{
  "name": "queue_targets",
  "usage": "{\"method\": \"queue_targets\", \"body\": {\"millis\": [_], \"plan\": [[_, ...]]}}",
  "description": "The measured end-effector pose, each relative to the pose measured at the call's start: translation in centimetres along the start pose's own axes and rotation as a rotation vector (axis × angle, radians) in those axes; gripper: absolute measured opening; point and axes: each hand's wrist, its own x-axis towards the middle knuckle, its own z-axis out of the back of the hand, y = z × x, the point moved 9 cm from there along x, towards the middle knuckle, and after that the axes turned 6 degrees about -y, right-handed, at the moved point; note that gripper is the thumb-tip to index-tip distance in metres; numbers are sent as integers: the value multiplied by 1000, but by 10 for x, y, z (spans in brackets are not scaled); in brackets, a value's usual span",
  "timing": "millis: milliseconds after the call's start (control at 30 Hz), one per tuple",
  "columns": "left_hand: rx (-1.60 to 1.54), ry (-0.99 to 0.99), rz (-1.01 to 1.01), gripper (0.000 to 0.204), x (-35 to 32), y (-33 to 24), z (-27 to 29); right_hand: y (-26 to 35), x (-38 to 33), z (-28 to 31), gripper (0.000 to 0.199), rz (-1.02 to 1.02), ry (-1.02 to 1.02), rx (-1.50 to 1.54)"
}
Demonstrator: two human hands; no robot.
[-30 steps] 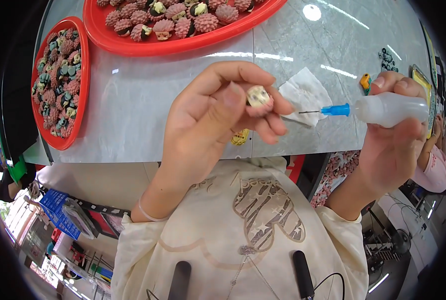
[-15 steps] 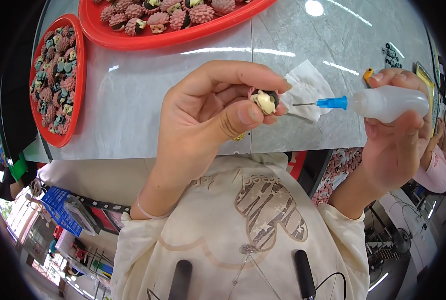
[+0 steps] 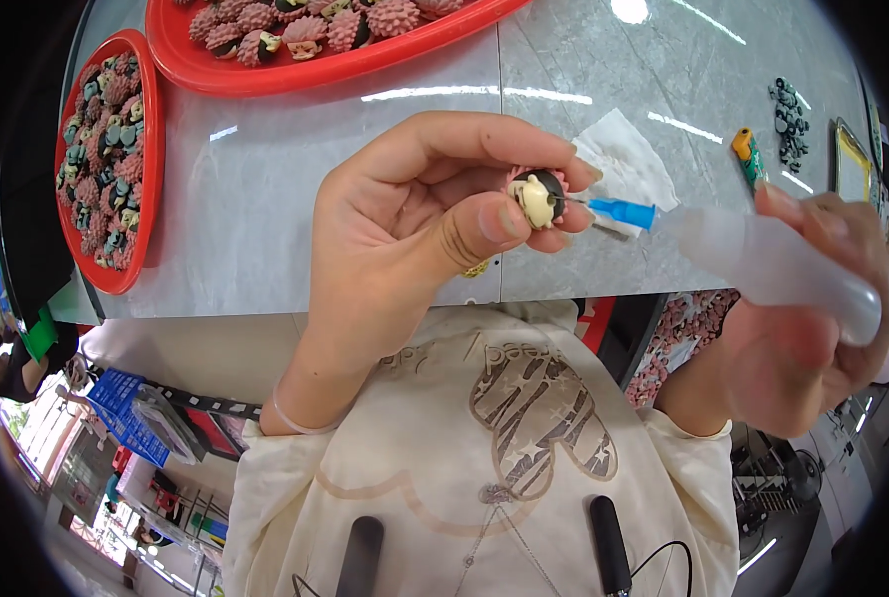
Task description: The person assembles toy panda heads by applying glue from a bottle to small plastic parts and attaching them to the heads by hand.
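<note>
Between thumb and fingers, my left hand point(image 3: 405, 219) pinches a small figurine head point(image 3: 537, 199) with a cream face, dark hair and a bumpy pink back. My right hand point(image 3: 813, 318) grips a translucent white squeeze bottle point(image 3: 763, 264), its body tilted down to the right. A blue needle tip point(image 3: 619, 211) is fitted on the bottle. The thin metal needle reaches the dark side of the head and appears to touch it. Behind the needle tip lies a crumpled white tissue point(image 3: 624, 164) on the grey table.
Two red trays, one at the far edge point(image 3: 295, 82) and one at the left point(image 3: 153, 189), hold many similar pink and dark pieces. At the far right are a yellow-and-green tool point(image 3: 747, 154), several small dark parts point(image 3: 789, 124) and a yellow-edged frame point(image 3: 851, 164).
My right hand has brought the bottle left and tilted it, so the needle now meets the figurine head. The head has turned slightly in my left hand. The view has shifted a little.
</note>
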Motion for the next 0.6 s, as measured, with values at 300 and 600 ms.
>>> {"method": "queue_targets", "body": {"millis": [300, 600], "plan": [[-22, -2, 23, 37, -2, -1, 2, 3, -3, 0, 41, -6, 58, -12], [-6, 4, 26, 36, 1, 2, -7, -45, 0, -8, 31, -298, -256, 239]]}}
